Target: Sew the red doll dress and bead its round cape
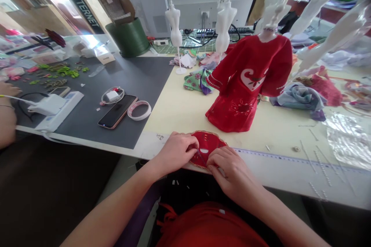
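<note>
A small rounded red fabric piece (213, 139) with gold edging, tiny gold marks and a pale oval opening lies at the table's front edge. My left hand (177, 150) is closed on its left side, thumb and forefinger pinched together. Opposite, my right hand (230, 166) is closed at the lower right edge, its fingertips pinched against the cloth. A thin dark line, perhaps thread, runs between the fingertips; it is too fine to make out. Behind stands a small mannequin in a red embroidered robe (240, 81) with beaded cuffs.
Left of my hands are a phone (118, 112), a tape roll (139, 110) and a power strip (59, 112). A clear ruler (275, 157), bead strands (322, 168) and a plastic bag (349, 139) lie right. White mannequins (174, 27) stand behind. Another person's arm (7, 115) shows far left.
</note>
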The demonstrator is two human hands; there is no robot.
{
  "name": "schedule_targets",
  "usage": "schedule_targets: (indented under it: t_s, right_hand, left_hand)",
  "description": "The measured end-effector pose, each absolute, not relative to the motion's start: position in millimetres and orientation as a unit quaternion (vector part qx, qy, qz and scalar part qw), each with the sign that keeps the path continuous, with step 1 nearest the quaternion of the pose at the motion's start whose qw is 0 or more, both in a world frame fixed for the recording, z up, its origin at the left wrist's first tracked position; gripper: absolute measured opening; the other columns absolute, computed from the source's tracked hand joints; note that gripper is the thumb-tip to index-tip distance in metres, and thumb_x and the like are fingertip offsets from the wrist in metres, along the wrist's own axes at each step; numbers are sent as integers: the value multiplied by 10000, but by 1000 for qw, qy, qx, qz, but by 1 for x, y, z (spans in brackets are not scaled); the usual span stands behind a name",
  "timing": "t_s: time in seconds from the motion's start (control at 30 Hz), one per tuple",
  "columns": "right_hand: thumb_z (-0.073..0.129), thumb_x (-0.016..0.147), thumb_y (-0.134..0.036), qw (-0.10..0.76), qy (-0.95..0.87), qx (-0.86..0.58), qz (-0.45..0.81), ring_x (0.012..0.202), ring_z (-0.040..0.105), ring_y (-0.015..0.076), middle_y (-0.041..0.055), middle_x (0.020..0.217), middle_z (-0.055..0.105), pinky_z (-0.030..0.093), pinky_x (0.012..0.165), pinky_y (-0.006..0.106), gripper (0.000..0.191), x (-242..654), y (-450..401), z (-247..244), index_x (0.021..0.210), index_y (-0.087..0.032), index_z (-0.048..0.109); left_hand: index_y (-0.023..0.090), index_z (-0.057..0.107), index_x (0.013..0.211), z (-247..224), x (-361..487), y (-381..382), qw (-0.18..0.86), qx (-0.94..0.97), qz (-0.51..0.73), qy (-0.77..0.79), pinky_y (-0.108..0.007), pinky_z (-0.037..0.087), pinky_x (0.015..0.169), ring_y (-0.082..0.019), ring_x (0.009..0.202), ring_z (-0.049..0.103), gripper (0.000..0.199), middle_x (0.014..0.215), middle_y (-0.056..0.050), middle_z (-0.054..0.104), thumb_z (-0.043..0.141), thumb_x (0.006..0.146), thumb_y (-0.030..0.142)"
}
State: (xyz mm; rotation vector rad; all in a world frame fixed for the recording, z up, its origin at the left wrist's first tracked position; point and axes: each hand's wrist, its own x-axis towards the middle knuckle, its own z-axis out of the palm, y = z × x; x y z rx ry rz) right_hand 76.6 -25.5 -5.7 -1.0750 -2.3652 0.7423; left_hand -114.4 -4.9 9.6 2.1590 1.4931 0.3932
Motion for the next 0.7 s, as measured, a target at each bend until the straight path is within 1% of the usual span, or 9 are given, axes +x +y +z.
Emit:
schedule_targets:
  t_s: [0.3, 0.47, 0.7]
  right_hand:
    - [476, 848, -72, 225, -856, -385, 261, 730, 504, 162, 24, 753, 585, 377, 713, 329, 173, 78, -27, -7, 724, -172, 542]
    - [470, 847, -75, 225, -857, -387, 257, 727, 505, 162, 25, 748, 584, 376, 707, 327, 177, 77, -26, -7, 718, -174, 537]
    - [468, 850, -75, 222, -856, -389, 260, 729, 500, 161, 24, 750, 581, 374, 710, 326, 178, 79, -26, -7, 715, -172, 531]
  left_hand:
    - [198, 626, 753, 10, -115, -5, 253, 787, 144, 544, -281, 363, 766, -120, 677, 545, 97, 754, 31, 658, 552, 791, 147]
    - [203, 631, 751, 10, -115, -5, 247, 788, 144, 545, -289, 366, 783, -120, 690, 550, 93, 759, 39, 660, 564, 789, 150]
    - [195, 642, 756, 9, -115, -5, 245, 788, 138, 548, -293, 375, 794, -128, 696, 562, 100, 764, 17, 668, 554, 794, 164]
